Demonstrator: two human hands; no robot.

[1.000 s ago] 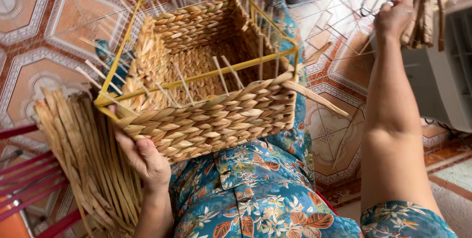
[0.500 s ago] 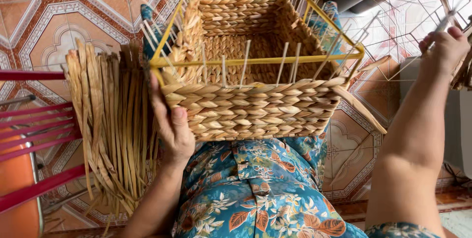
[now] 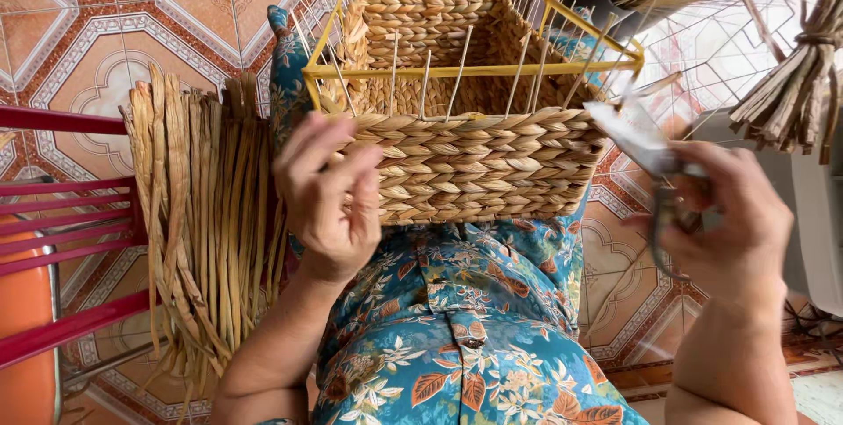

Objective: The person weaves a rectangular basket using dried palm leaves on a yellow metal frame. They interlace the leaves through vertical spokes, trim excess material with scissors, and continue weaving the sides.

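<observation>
Soft, even daylight fills the scene, brightest past the right hand [image 3: 733,214], where the upper corner washes out to near white behind the tied bundle of dry brown reeds [image 3: 795,91]. Shadows are faint and diffuse. The left hand [image 3: 329,197] and the half-woven straw basket on its yellow wire frame [image 3: 474,162] beside it look sharp, while the metal scissors [image 3: 645,148] in the right hand are smeared by motion blur. Lines bow slightly toward the edges.
</observation>
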